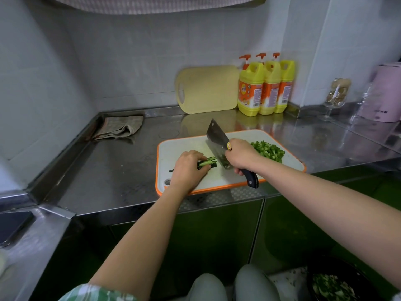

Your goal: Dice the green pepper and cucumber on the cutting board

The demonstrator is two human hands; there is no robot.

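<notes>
A white cutting board with an orange rim (182, 144) lies on the steel counter. My left hand (188, 168) presses down on a bundle of cucumber strips (208, 162), fingers curled over them. My right hand (240, 156) grips the black handle of a cleaver (217, 141), whose blade stands edge-down on the board right at the cut end of the strips. A heap of diced green pepper (269, 151) sits on the right part of the board, behind my right hand. One thin dark strip lies on the board left of my left hand.
A yellow cutting board (208, 90) leans on the back wall beside three yellow detergent bottles (264, 88). A folded cloth (119, 127) lies at the back left. A glass (335, 98) and a pink kettle (384, 94) stand at the right. A dark bin with green scraps (332, 285) sits on the floor.
</notes>
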